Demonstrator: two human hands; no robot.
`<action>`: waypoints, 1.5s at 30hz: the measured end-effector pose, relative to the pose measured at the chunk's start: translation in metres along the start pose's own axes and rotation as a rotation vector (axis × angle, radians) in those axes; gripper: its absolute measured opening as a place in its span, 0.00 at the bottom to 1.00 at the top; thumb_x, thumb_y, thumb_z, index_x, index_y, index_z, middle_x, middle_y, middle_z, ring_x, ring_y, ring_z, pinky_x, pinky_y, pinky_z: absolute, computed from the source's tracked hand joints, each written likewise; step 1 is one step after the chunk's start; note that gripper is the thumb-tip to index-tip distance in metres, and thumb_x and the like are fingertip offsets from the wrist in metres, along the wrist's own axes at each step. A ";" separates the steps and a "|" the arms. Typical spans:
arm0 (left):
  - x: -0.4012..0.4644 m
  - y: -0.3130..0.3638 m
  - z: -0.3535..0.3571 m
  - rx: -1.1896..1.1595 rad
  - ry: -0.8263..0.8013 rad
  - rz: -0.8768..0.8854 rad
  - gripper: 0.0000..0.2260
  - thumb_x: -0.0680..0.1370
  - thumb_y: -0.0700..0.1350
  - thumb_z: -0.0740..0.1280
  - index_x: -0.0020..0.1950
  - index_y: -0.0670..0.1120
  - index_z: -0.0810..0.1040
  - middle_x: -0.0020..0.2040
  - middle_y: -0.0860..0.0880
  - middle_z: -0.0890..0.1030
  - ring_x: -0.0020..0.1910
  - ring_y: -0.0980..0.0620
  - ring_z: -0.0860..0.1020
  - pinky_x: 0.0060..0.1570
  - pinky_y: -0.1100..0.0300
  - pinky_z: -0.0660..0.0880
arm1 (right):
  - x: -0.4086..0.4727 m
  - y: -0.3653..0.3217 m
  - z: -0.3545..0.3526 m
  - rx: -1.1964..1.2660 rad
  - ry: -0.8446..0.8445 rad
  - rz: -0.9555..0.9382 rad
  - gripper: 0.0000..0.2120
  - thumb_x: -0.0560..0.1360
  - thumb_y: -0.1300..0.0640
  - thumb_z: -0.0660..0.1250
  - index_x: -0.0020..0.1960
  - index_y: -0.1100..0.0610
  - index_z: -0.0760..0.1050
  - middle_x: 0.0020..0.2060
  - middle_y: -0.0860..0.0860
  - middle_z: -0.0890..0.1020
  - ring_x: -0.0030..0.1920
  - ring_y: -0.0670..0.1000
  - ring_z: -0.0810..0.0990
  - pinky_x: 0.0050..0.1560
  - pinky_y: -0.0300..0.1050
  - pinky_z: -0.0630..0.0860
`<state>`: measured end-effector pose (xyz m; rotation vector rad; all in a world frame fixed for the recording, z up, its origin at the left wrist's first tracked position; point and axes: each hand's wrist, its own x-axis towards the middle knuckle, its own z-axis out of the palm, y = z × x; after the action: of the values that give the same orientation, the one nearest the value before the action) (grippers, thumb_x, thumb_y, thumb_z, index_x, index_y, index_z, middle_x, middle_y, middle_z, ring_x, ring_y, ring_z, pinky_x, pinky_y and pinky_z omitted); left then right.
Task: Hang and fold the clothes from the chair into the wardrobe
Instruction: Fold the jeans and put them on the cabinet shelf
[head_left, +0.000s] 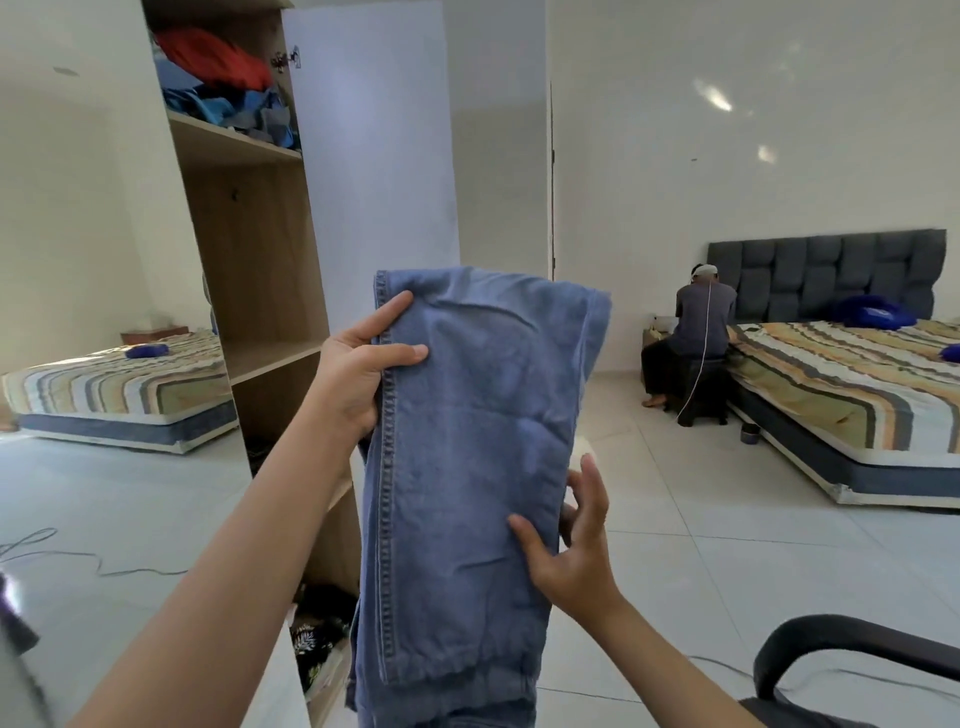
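A pair of light blue jeans (467, 441), folded over lengthwise, hangs in front of me. My left hand (358, 369) grips its upper left seam, thumb on the front. My right hand (571, 545) pinches the right edge lower down, thumb on the front and fingers behind. The wooden wardrobe (260, 249) stands open just left of the jeans, its white door (374, 156) swung out. Its top shelf holds a heap of red and blue clothes (228, 88), and dark patterned clothes (317, 629) lie at the bottom. The black chair's armrest (841, 649) shows at the lower right.
A striped bed (841, 384) with a grey headboard stands at the right, and a person (691, 348) sits on a stool beside it, back turned. The mirror at the left reflects a striped bed (119, 389). A cable (93, 561) trails on the white tiled floor.
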<state>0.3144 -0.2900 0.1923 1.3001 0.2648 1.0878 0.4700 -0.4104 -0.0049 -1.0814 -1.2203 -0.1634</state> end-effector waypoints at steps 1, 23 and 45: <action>0.002 0.002 -0.003 0.008 0.030 -0.005 0.23 0.68 0.26 0.69 0.57 0.47 0.81 0.54 0.48 0.82 0.50 0.50 0.82 0.42 0.60 0.80 | 0.005 -0.004 -0.002 -0.037 -0.004 -0.059 0.36 0.74 0.52 0.71 0.75 0.41 0.54 0.60 0.57 0.72 0.54 0.50 0.79 0.52 0.42 0.79; -0.008 -0.042 -0.067 0.014 -0.458 -0.272 0.32 0.64 0.53 0.77 0.68 0.55 0.73 0.64 0.42 0.74 0.61 0.38 0.73 0.61 0.43 0.70 | 0.084 -0.073 -0.067 0.515 -0.201 0.434 0.13 0.66 0.61 0.69 0.47 0.49 0.85 0.50 0.47 0.84 0.53 0.45 0.82 0.49 0.34 0.77; -0.038 -0.101 -0.049 -0.030 -0.559 -0.169 0.44 0.69 0.36 0.72 0.73 0.67 0.55 0.72 0.48 0.68 0.66 0.39 0.72 0.57 0.43 0.75 | 0.068 -0.030 -0.086 0.490 0.073 0.644 0.12 0.76 0.69 0.59 0.52 0.58 0.79 0.50 0.54 0.81 0.44 0.47 0.83 0.40 0.36 0.79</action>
<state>0.3102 -0.2757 0.0748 1.4692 -0.0615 0.5522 0.5364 -0.4611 0.0722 -0.9671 -0.7383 0.5598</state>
